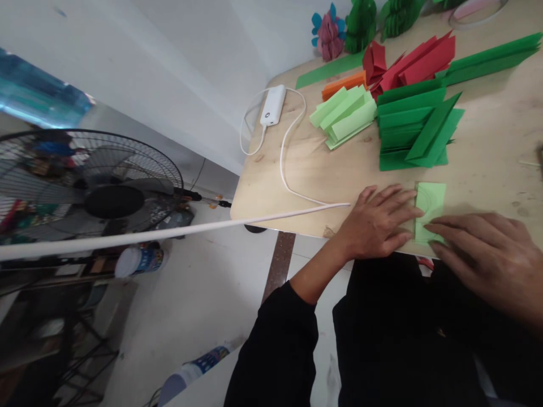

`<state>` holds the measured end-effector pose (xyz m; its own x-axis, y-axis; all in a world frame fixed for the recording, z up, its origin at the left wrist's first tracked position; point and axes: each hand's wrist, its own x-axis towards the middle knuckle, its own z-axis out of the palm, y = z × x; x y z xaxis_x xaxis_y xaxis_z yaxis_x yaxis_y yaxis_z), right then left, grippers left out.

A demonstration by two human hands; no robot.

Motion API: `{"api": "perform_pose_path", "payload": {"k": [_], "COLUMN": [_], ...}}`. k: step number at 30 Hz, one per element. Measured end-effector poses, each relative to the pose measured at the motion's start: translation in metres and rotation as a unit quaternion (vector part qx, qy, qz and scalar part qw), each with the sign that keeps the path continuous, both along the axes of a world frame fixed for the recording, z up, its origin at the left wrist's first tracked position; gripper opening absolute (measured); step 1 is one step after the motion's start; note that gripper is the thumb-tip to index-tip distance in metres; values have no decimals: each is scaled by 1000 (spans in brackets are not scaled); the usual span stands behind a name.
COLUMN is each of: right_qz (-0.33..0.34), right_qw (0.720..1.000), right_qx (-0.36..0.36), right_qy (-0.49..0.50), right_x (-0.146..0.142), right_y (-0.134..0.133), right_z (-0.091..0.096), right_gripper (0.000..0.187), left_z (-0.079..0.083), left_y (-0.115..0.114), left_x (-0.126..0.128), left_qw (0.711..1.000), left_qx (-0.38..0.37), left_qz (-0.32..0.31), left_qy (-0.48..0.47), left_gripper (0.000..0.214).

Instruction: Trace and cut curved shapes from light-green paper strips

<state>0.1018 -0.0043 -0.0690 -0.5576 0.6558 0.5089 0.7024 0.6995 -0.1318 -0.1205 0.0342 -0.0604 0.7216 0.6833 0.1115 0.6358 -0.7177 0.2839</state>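
A light green paper strip (432, 198) lies near the front edge of the table, with a faint curved outline on it. My left hand (377, 221) rests flat beside it, fingers spread, the fingertips touching its left side. From the right, my right hand (492, 254) reaches over the lower part of the strip. Its fingers are bent and pressed together, and whatever they hold, if anything, is hidden. Just beyond the hands stand folded dark green papers (407, 127) and folded light green papers (345, 116).
Red folded papers (419, 62), an orange one (343, 85) and a long green one (492, 59) lie farther back. Paper figures (360, 25) line the wall. A white power bank (272, 105) has a white cable (292, 186) crossing the table's left edge. A fan (114, 200) stands left.
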Motion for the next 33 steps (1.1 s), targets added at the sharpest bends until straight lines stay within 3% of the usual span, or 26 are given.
{"api": "perform_pose_path", "payload": {"k": [33], "right_qz": [6], "right_qw": [1000], "right_qx": [-2], "right_qy": [0], "right_x": [-1], "right_y": [0], "right_z": [4], "right_gripper": [21], "left_z": [5], "left_y": [-1], "left_x": [2], "left_qw": [999], "left_qx": [-12], "left_qz": [7], "left_qy": [31], "left_gripper": [45]}}
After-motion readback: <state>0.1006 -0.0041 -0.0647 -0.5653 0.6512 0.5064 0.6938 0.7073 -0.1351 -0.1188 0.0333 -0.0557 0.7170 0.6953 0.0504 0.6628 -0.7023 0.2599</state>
